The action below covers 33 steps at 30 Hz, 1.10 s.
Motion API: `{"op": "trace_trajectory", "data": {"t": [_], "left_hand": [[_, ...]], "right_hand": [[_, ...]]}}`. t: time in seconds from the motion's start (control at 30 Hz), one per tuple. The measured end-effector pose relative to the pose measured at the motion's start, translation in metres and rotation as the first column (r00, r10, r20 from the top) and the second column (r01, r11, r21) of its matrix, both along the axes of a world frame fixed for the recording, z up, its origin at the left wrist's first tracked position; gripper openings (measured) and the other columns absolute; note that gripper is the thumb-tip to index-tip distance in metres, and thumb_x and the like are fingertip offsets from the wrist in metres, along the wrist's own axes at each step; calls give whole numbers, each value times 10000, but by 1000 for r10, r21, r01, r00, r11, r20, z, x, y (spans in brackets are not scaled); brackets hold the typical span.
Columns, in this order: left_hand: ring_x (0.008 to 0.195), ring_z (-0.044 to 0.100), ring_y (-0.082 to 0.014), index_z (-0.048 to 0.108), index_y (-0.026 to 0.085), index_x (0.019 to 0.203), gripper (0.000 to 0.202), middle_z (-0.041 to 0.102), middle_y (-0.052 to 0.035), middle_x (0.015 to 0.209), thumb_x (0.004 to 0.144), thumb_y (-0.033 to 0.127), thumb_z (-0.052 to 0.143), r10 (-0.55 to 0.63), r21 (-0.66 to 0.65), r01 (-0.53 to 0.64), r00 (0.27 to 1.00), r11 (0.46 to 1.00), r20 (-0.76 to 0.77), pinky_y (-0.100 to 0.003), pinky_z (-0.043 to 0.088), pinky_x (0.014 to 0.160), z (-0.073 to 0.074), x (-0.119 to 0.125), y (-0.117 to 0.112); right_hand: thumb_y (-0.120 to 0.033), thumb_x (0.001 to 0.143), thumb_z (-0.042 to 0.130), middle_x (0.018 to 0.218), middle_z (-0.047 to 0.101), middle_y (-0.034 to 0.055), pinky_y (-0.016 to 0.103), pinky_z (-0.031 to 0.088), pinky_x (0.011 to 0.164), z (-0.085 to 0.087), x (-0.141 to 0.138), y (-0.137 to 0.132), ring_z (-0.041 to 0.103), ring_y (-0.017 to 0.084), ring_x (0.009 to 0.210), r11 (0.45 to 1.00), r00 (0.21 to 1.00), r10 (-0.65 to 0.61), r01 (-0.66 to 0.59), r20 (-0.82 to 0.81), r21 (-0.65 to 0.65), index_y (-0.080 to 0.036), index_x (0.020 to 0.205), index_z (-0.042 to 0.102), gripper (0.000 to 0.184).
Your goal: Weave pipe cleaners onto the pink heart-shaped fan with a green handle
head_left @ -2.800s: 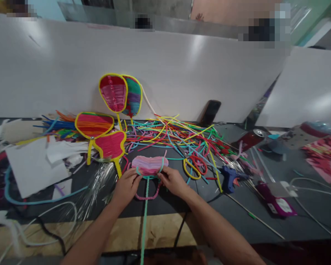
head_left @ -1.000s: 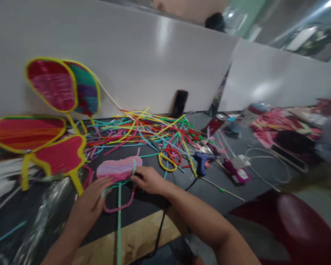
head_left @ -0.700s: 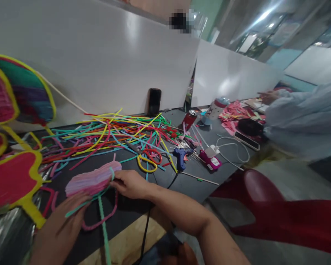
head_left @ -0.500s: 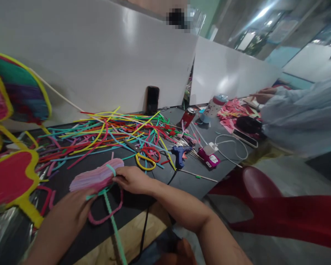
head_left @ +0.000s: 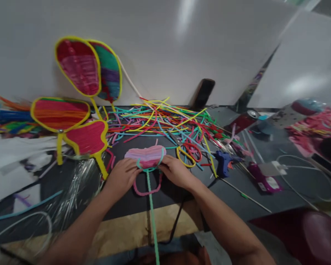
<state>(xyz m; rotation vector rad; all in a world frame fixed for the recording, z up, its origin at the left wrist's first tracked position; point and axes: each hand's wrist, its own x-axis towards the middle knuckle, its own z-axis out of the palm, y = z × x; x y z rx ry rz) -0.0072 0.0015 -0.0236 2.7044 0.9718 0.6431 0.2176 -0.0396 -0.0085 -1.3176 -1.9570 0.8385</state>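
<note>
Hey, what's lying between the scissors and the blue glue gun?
In the head view, a yellow pipe cleaner, a short red piece and blue pipe cleaners lie between the scissors and glue gun.

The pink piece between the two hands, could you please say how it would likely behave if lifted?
The pink piece is probably light, since it looks made of thin strands laid in rows. It likely flexes, showing no rigid frame. The long green stem at its lower edge may make it tip.

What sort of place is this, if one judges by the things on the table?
Probably a handicraft work area: a heap of coloured stems, a pair of scissors and a blue glue gun suggest it.
</note>
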Motion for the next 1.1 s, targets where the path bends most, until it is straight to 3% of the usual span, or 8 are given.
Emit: {"op": "trace_trajectory", "data": {"t": [0.27,0.47,1.0,1.1], "left_hand": [[956,580,-217,640,200,974,229,675,-73,975,889,241,431,9,-52,-8,1000,999,24,-393,442,864,1,-1,-5],[914,585,-206,618,202,903,149,665,-63,922,871,245,479,-4,-88,9,998,996,56,-364,448,822,5,-1,-4],[880,599,-199,590,181,923,141,669,-61,891,869,176,460,-39,88,32,996,996,79,-352,468,815,7,-1,-4],[870,603,-195,592,194,919,146,673,-53,881,875,196,454,-32,72,25,995,997,95,-348,469,805,6,-3,-2]], "right_hand": [[-136,877,463,942,614,62,294,434,833,-3,-1,-3,566,176,953,1000,1000,-12,12,6,6,-208,979,614,195],[-98,856,466,900,598,53,274,430,775,-1,-3,-5,560,164,879,1000,1000,-15,15,2,4,-204,919,605,186],[-133,864,489,906,593,43,270,436,769,-2,-9,-4,566,160,883,998,994,-61,58,92,35,-212,933,586,143],[-137,863,495,898,591,38,257,438,759,-2,-10,-4,571,157,882,996,990,-80,76,118,37,-214,917,582,128]]}}
